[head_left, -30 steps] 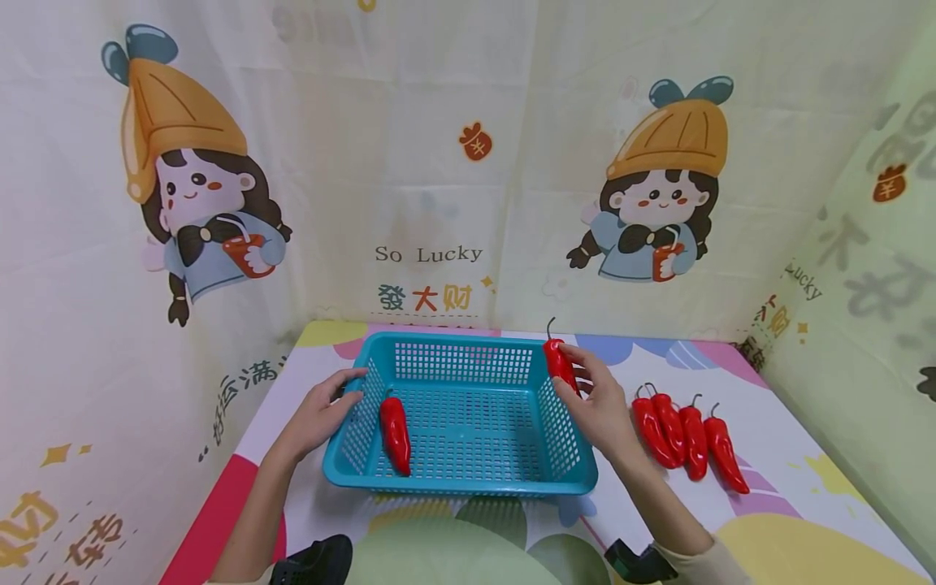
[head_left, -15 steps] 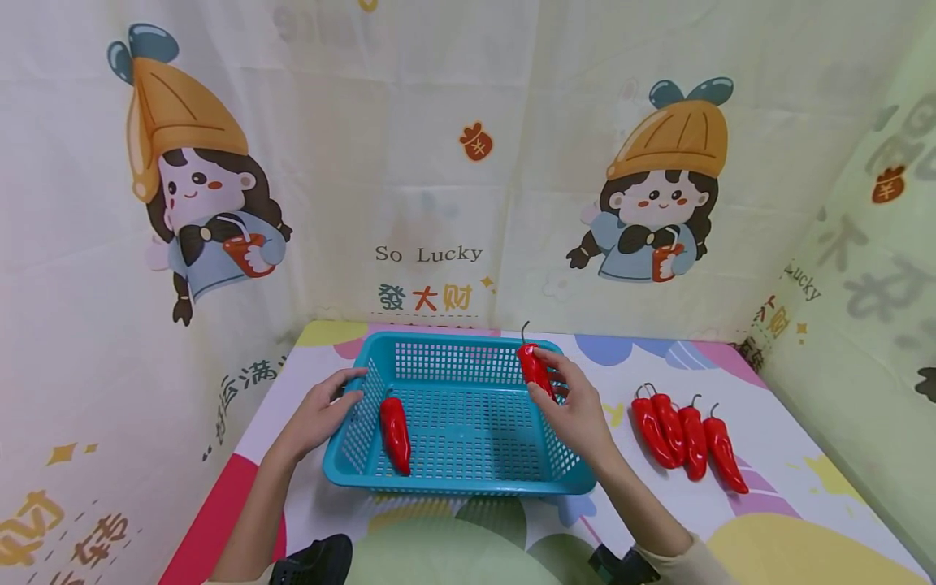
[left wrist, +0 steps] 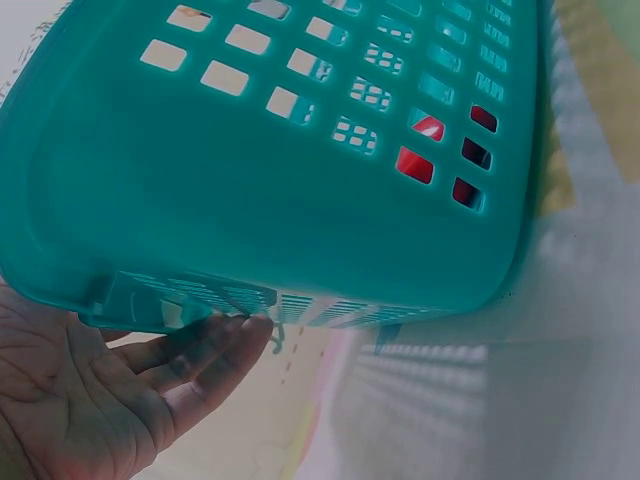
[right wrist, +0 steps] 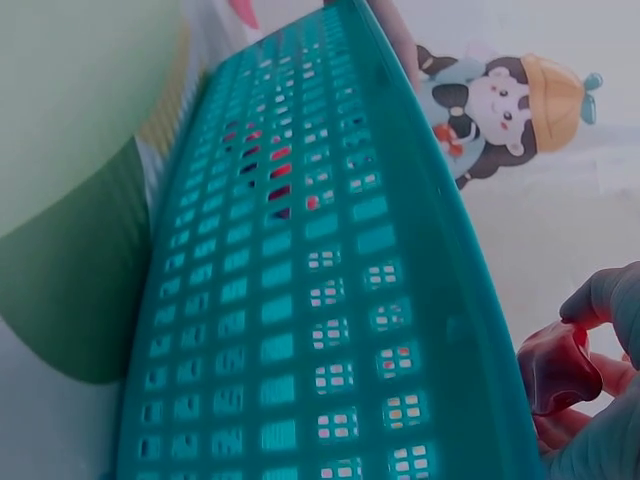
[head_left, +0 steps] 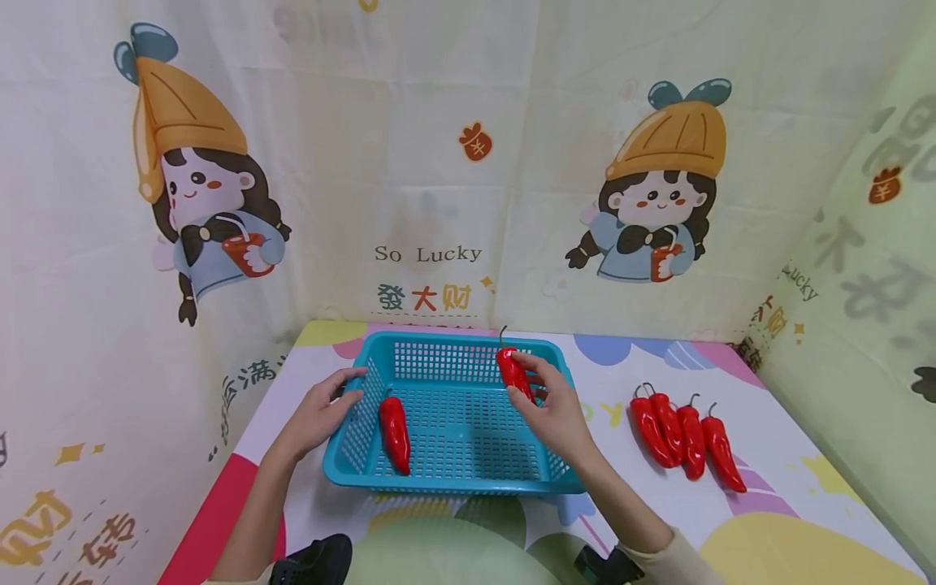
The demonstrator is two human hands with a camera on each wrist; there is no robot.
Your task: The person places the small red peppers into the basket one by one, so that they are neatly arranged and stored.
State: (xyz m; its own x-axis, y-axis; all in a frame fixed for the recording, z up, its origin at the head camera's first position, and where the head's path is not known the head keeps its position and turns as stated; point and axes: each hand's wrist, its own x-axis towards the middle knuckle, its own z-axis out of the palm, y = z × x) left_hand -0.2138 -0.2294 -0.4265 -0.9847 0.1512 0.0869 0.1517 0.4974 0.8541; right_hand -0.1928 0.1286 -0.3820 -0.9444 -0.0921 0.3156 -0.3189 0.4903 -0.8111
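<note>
A blue-green plastic basket (head_left: pixel 468 487) with perforated walls stands on the table in the head view. My left hand (head_left: pixel 322 413) holds its left rim near the far corner; in the left wrist view, the fingers (left wrist: pixel 215 365) lie against the outside while the thumb is hidden. Between thumb and fingers, my right hand (head_left: pixel 550 410) grips a red chili pepper (head_left: pixel 514 372), stem up and tilted, over the basket's right part. The pepper's blunt end (right wrist: pixel 560 368) shows past the rim in the right wrist view. Another red pepper (head_left: pixel 395 435) lies inside at the left.
Several red peppers (head_left: pixel 691 439) lie side by side on the table right of the basket. A colourful patterned cloth (head_left: pixel 629 536) covers the table. Printed fabric (head_left: pixel 431 187) hangs behind and along both sides.
My right hand has carried its pepper leftward, from the basket's right rim to further inside over it. The left hand, the basket and the other peppers stay in place.
</note>
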